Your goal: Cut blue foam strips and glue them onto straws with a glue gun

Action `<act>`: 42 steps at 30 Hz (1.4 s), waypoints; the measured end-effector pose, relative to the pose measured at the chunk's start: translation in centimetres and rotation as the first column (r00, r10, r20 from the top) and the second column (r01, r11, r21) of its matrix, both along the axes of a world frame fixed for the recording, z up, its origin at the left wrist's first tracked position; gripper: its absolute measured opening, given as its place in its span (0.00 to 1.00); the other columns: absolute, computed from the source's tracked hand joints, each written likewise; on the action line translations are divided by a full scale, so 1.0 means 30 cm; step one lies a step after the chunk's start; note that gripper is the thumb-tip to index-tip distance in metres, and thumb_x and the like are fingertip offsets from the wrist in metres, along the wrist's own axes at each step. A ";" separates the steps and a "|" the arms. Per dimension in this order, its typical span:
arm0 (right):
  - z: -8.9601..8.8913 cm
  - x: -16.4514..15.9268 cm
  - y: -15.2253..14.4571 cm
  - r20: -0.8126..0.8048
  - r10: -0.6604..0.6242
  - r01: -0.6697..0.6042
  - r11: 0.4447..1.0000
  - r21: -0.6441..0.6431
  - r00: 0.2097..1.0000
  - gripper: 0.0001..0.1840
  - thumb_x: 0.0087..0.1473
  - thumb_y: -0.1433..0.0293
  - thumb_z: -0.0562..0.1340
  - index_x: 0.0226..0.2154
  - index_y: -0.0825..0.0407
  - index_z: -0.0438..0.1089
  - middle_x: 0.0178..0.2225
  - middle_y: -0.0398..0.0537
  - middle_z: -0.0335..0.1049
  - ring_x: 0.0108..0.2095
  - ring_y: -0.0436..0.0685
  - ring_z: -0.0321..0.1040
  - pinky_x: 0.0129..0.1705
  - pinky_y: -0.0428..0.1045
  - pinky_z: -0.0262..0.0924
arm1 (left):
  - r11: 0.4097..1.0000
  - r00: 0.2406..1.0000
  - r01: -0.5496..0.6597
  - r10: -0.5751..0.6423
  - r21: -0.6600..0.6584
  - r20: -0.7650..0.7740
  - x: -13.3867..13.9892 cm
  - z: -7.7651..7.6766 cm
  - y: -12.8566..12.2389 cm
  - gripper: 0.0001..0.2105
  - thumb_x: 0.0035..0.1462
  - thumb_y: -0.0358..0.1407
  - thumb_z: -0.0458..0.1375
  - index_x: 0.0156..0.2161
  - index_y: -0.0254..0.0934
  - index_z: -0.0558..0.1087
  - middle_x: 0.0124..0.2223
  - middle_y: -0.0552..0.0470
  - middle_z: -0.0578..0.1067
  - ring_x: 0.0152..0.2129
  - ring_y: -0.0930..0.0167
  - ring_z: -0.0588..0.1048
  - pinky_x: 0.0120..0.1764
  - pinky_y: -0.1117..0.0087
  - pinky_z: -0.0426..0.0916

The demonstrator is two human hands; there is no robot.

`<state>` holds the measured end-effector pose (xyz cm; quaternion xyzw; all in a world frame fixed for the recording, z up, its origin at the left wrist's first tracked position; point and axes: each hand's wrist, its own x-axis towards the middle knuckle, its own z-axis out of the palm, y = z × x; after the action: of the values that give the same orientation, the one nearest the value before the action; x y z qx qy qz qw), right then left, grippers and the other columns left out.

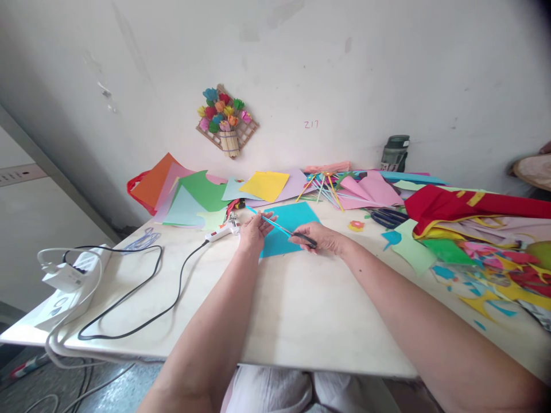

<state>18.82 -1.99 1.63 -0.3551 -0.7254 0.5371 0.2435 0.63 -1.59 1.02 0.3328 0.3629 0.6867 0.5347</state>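
My right hand [321, 237] is closed around the black-handled scissors [308, 240], whose blades point left toward my other hand. A narrow blue paper strip [251, 210] is pinched in my left hand [255, 230] and runs along the scissor blades. Beneath both hands a blue paper sheet [303, 214] lies flat on the table. Just left of my left hand rests a white glue gun [220, 232] with a black cord.
Coloured paper sheets [200, 189] and thin paper sticks [321, 188] line the back. Paper scraps and red cloth [447, 209] crowd the right, near a dark bottle [395, 154]. A power strip [71, 287] with looping cords occupies the left.
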 end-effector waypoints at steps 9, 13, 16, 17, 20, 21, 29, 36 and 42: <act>0.005 0.003 -0.009 0.012 0.035 -0.035 0.999 -0.011 0.999 0.20 0.41 0.54 0.60 0.23 0.56 0.63 0.14 0.38 0.60 0.10 0.42 0.52 0.10 0.40 0.41 | 1.000 1.000 -0.003 0.003 -0.009 -0.004 0.003 0.004 0.000 0.07 0.49 0.35 0.55 0.29 0.32 0.67 0.35 0.44 0.75 0.33 0.67 0.74 0.31 0.71 0.68; 0.009 0.008 -0.014 0.019 0.048 -0.048 0.999 -0.006 0.999 0.21 0.43 0.54 0.58 0.29 0.57 0.65 0.15 0.38 0.61 0.11 0.42 0.53 0.10 0.40 0.39 | 1.000 1.000 -0.010 0.010 -0.014 0.001 0.000 0.005 0.000 0.06 0.49 0.34 0.55 0.29 0.31 0.66 0.36 0.44 0.74 0.32 0.67 0.74 0.30 0.72 0.68; 0.008 0.010 -0.015 0.011 0.053 -0.053 0.999 -0.011 0.999 0.23 0.44 0.53 0.57 0.31 0.57 0.66 0.15 0.38 0.61 0.11 0.42 0.54 0.10 0.41 0.38 | 1.000 1.000 -0.011 0.011 -0.015 0.014 -0.001 0.003 0.002 0.06 0.49 0.34 0.55 0.30 0.31 0.66 0.36 0.44 0.75 0.33 0.67 0.74 0.31 0.71 0.68; 0.007 0.010 -0.014 0.010 0.054 -0.053 0.998 -0.014 0.999 0.23 0.44 0.53 0.56 0.32 0.57 0.66 0.15 0.38 0.61 0.11 0.42 0.54 0.10 0.41 0.38 | 1.000 1.000 -0.010 0.010 -0.013 0.017 -0.001 0.002 0.003 0.06 0.49 0.34 0.55 0.30 0.32 0.66 0.35 0.44 0.75 0.33 0.67 0.74 0.32 0.70 0.68; 0.005 0.007 -0.012 0.011 0.052 -0.051 0.999 -0.019 0.999 0.23 0.44 0.53 0.56 0.32 0.57 0.66 0.15 0.38 0.61 0.11 0.42 0.54 0.10 0.40 0.38 | 1.000 1.000 -0.009 0.009 -0.007 0.021 0.002 0.000 0.004 0.06 0.49 0.34 0.55 0.30 0.32 0.66 0.35 0.44 0.75 0.33 0.67 0.74 0.33 0.70 0.68; 0.005 0.006 -0.012 0.012 0.048 -0.048 0.999 -0.019 0.999 0.23 0.43 0.53 0.57 0.32 0.57 0.66 0.15 0.38 0.61 0.11 0.42 0.54 0.10 0.40 0.38 | 1.000 1.000 -0.007 0.007 -0.005 0.020 0.003 -0.001 0.004 0.06 0.49 0.34 0.55 0.30 0.32 0.66 0.35 0.44 0.75 0.33 0.67 0.74 0.32 0.70 0.68; 0.006 -0.004 -0.008 -0.003 0.011 -0.011 1.000 -0.007 1.000 0.22 0.41 0.55 0.59 0.29 0.58 0.67 0.13 0.37 0.59 0.10 0.42 0.50 0.10 0.41 0.40 | 1.000 1.000 -0.002 0.002 0.003 0.005 0.002 -0.002 0.003 0.07 0.48 0.35 0.55 0.30 0.32 0.66 0.36 0.44 0.74 0.34 0.67 0.74 0.32 0.71 0.68; -0.001 -0.008 -0.008 -0.086 0.003 -0.006 0.999 -0.036 0.996 0.19 0.40 0.56 0.61 0.24 0.57 0.65 0.12 0.36 0.56 0.10 0.41 0.46 0.10 0.41 0.40 | 1.000 1.000 -0.008 0.008 0.003 0.019 0.000 -0.003 0.006 0.06 0.48 0.34 0.55 0.30 0.32 0.66 0.35 0.45 0.75 0.34 0.67 0.74 0.32 0.71 0.68; 0.007 -0.014 -0.014 -0.110 -0.023 0.019 0.999 -0.032 0.994 0.19 0.37 0.56 0.62 0.21 0.56 0.63 0.12 0.34 0.54 0.10 0.41 0.45 0.10 0.41 0.39 | 1.000 0.999 -0.021 0.021 0.006 0.032 -0.001 -0.005 0.011 0.06 0.48 0.34 0.55 0.29 0.32 0.66 0.35 0.44 0.75 0.34 0.66 0.74 0.34 0.69 0.69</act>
<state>18.40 -2.43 1.83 -0.3361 -0.6985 0.5647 0.2833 0.59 -1.27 0.86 0.3195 0.3558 0.6986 0.5322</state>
